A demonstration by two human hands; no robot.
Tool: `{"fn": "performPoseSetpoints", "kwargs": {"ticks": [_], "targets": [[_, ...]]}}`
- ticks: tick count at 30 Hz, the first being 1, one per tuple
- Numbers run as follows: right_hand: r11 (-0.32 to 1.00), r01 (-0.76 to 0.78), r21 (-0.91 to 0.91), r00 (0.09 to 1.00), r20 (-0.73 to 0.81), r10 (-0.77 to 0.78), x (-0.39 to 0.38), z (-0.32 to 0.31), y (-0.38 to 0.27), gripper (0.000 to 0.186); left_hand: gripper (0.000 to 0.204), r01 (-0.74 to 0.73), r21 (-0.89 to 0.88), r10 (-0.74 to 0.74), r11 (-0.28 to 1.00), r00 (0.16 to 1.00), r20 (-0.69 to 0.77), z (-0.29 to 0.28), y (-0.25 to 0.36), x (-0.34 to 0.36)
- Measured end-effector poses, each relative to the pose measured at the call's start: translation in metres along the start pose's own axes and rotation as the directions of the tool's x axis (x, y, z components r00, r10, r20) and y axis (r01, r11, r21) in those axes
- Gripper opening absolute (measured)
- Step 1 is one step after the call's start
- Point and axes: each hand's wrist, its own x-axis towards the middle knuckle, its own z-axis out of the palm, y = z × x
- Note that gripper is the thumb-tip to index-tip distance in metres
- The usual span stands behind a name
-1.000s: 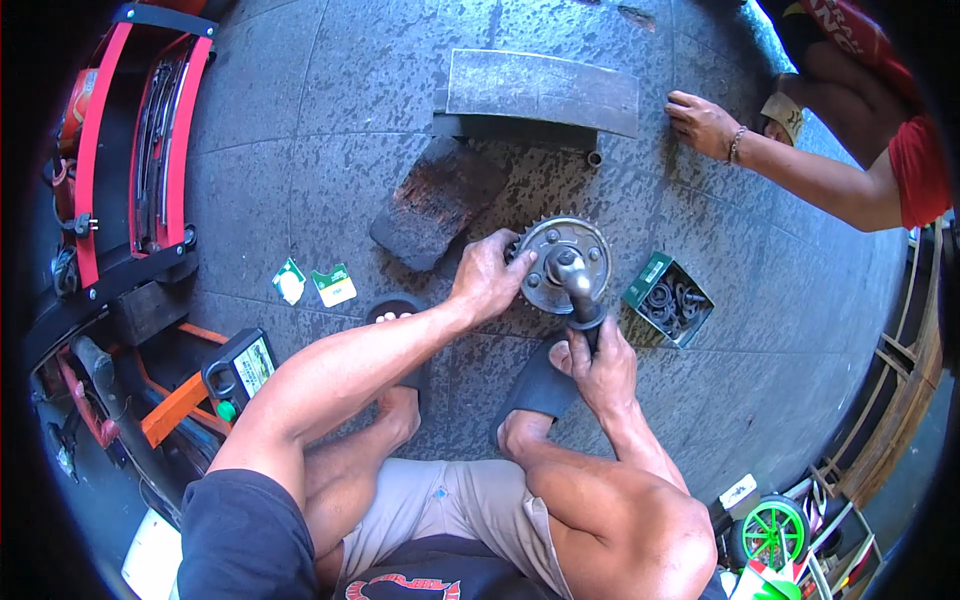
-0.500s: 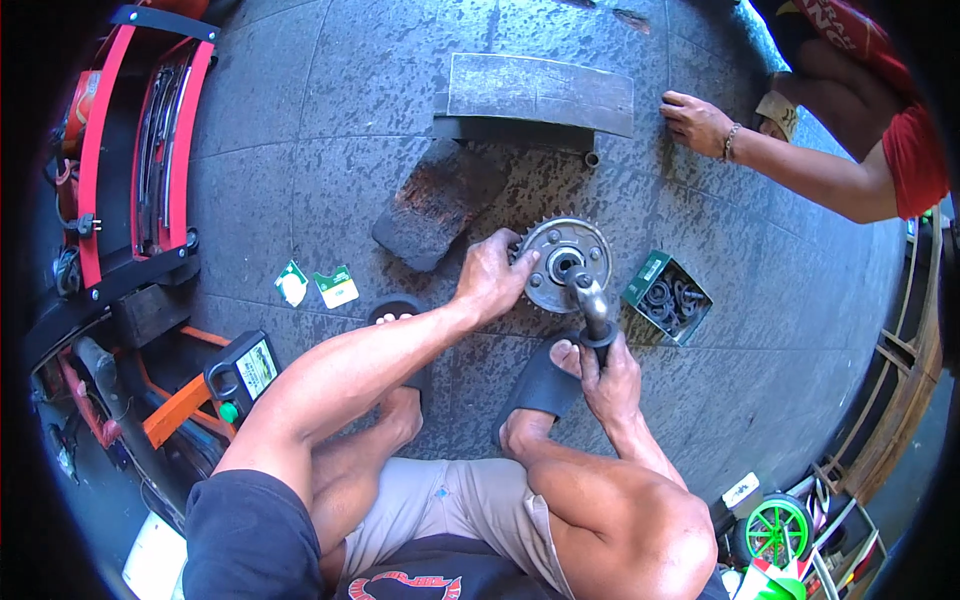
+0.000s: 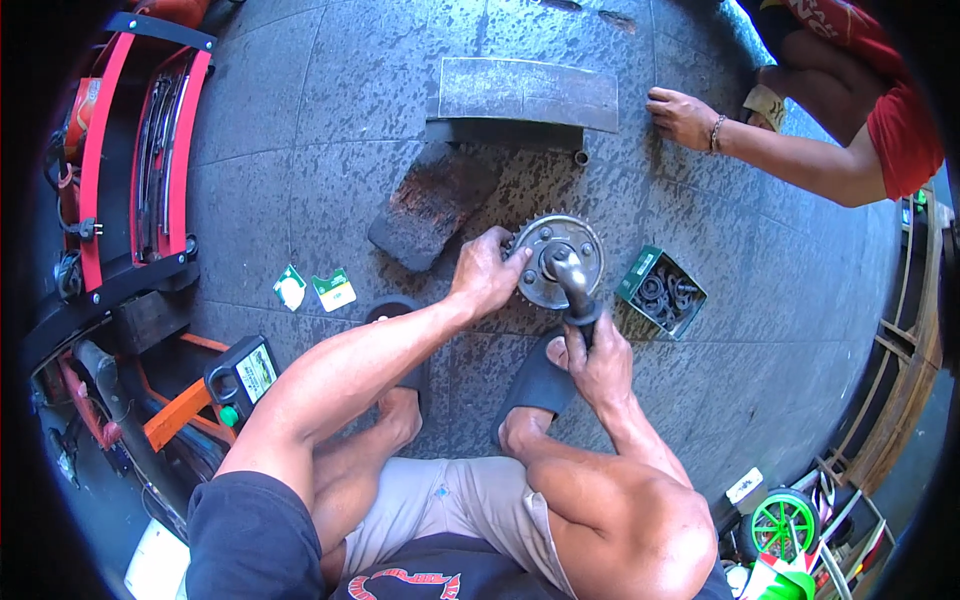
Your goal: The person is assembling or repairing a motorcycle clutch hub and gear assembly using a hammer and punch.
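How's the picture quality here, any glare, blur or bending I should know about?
In the head view, hard sunlight puts glare on the metal sprocket and the wrench; the left hand and right hand look sharp, with no motion blur. Fisheye bending curves the red rack and the paving joints toward the rim, and the corners go black.

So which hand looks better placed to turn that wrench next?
Probably the right hand: it grips the wrench handle seated on the sprocket's centre. The left hand rests on the sprocket's toothed rim, apparently steadying it.
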Motion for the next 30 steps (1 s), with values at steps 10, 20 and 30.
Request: {"fn": "performPoseSetpoints", "kwargs": {"ticks": [10,20,30], "targets": [[0.997,-0.071,-0.025,0.997,-0.031,0.070,-0.007,0.001,0.004,0.031,0.042,0.013,0.003,-0.013,1.000,1.000,0.000,0.000,-0.007,-0.006],[0.997,-0.005,0.078,0.997,-0.073,0.011,-0.014,0.000,0.007,0.029,0.039,-0.027,0.000,0.027,1.000,0.999,-0.041,0.006,-0.006,-0.003],[0.999,-0.042,-0.018,0.998,0.042,0.042,0.003,-0.008,-0.009,0.031,0.041,0.000,0.012,0.000,1.000,0.999,-0.037,0.005,-0.008,-0.003]]}}
